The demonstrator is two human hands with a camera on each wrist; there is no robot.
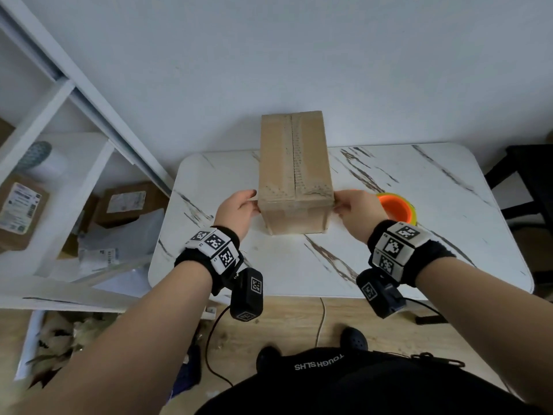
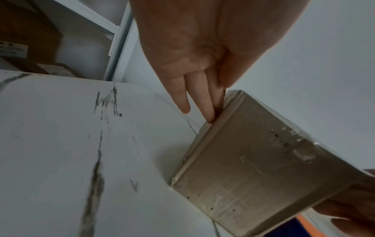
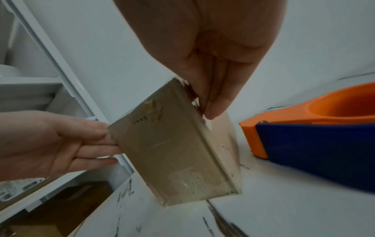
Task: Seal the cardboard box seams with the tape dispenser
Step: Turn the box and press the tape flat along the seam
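Observation:
A tall brown cardboard box (image 1: 294, 163) stands on the marble table, its top centre seam and near top edge covered with clear tape. My left hand (image 1: 246, 205) lies against the box's left side near the top front corner, fingers (image 2: 202, 105) straight along the cardboard. On the opposite side my right hand (image 1: 344, 205) does the same, with straight fingers (image 3: 215, 104) pressed on the taped edge. The orange and blue tape dispenser (image 1: 395, 206) lies on the table just right of the box, behind my right hand, and nobody holds it. It fills the right of the right wrist view (image 3: 314, 144).
The white marble table (image 1: 389, 265) backs onto a plain wall. A white shelf unit (image 1: 59, 145) with labelled parcels (image 1: 21, 208) stands to the left. A black chair (image 1: 529, 181) is at the table's right end. A cable runs over the wooden floor below.

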